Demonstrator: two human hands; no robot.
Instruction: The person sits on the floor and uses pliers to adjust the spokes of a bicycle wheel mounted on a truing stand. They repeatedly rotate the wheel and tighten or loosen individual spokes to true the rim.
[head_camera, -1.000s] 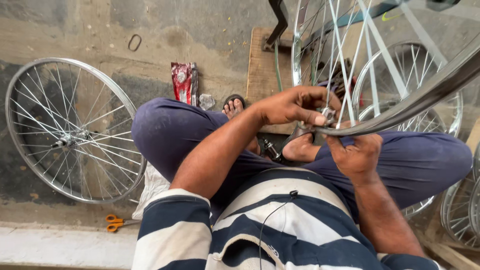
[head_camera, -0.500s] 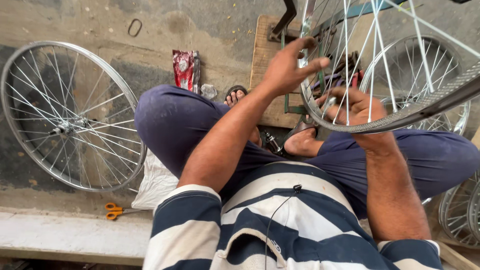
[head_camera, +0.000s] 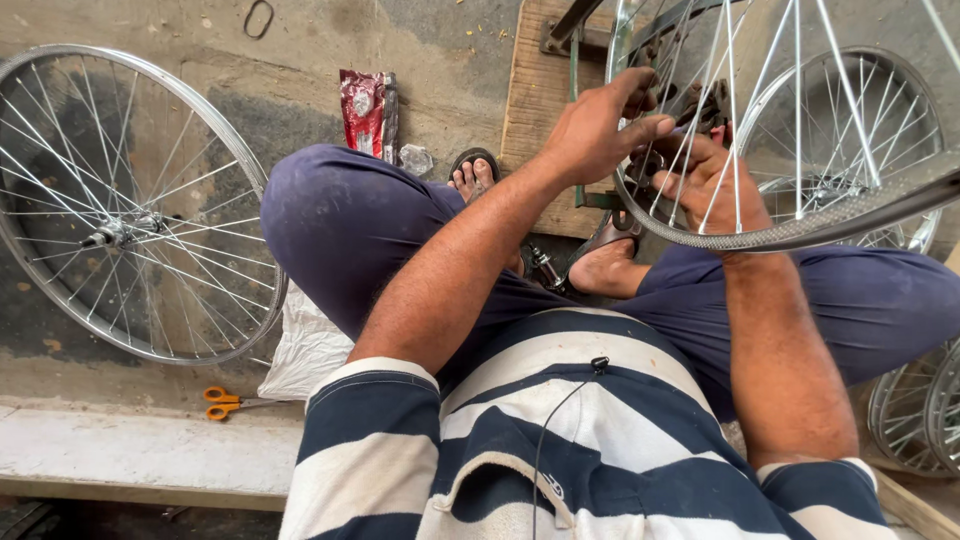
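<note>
I sit cross-legged with a spoked bicycle wheel (head_camera: 800, 232) held upright over my lap, above a wooden board (head_camera: 528, 110). My left hand (head_camera: 598, 128) reaches up and curls its fingers around the left side of the silver rim. Just to its right, my right hand (head_camera: 705, 178) sits inside the wheel behind the spokes. Its fingers are pinched among the spokes near the rim, and what exactly they pinch is hidden. A green metal stand (head_camera: 580, 90) rises behind the left hand.
A second spoked wheel (head_camera: 130, 210) lies flat on the concrete at left. A red packet (head_camera: 363, 110) and a small crumpled wrapper lie beyond my knee. Orange-handled scissors (head_camera: 225, 402) rest by a white sack (head_camera: 310, 350). More wheels (head_camera: 910, 410) lean at right.
My left hand has lifted from the rim's lower edge to its left side. My right hand has risen from under the rim in among the spokes. The wheel sits higher and closer.
</note>
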